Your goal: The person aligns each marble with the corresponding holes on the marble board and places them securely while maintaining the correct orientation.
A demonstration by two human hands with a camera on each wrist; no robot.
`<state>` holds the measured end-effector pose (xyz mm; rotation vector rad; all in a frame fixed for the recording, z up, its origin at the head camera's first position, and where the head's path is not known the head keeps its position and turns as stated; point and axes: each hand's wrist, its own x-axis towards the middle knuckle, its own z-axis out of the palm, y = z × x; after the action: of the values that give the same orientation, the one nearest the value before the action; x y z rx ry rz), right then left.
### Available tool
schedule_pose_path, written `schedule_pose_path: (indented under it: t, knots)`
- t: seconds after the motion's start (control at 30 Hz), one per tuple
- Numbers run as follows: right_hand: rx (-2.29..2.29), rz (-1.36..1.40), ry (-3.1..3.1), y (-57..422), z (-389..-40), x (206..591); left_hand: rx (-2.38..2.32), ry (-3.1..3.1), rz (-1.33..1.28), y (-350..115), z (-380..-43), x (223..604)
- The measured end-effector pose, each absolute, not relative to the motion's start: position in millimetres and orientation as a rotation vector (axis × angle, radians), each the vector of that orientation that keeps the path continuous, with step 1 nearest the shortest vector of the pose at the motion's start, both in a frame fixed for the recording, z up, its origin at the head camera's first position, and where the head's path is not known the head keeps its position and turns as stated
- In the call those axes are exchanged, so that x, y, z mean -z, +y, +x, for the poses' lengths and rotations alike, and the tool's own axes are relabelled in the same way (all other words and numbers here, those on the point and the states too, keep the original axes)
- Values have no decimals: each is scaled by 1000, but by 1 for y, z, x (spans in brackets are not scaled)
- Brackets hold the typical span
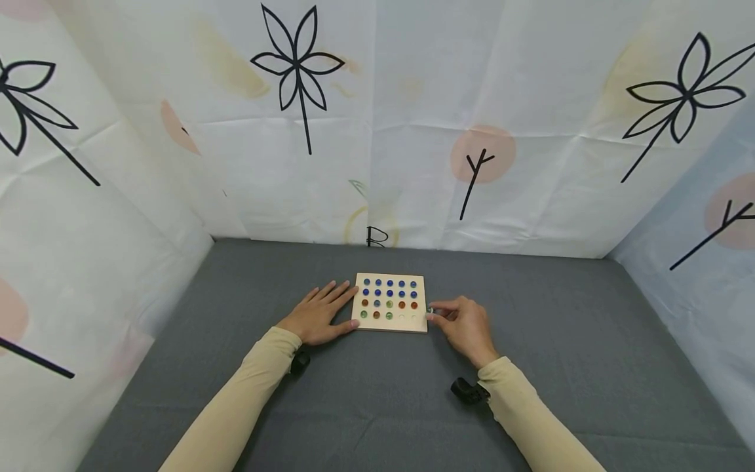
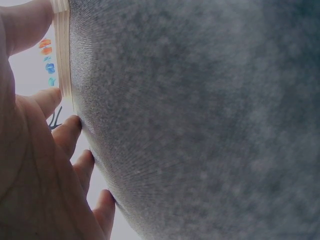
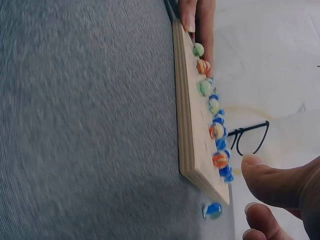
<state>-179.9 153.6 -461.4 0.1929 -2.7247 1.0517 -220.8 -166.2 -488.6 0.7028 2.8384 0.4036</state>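
Observation:
A light wooden board [image 1: 389,332] carries rows of glass marbles in round hollows. Blue marbles [image 1: 390,283] fill the two far rows; orange, green and blue ones occupy the nearer rows, and two hollows at the near right hold none. My left hand [image 1: 318,319] lies spread on the cloth, thumb and fingertips against the board's left edge. Off the right edge is a loose blue-and-clear marble [image 3: 212,210]. My right hand [image 1: 468,328] is right beside that marble, thumb and fingers parted; in the right wrist view the fingertips show a gap between them and the marble.
Grey cloth [image 1: 366,419] covers the tabletop under the board. White printed fabric walls [image 1: 413,78] with flower and twig drawings enclose the back and both sides. Each wrist wears a small black device [image 1: 470,391].

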Motion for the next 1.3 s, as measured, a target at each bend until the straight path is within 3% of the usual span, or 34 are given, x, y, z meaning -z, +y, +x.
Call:
schedule_pose_path:
  t: [1.3]
  knots:
    - [-1132, 236, -2738, 113, -181, 477, -397, 2844, 708, -166, -220, 489]
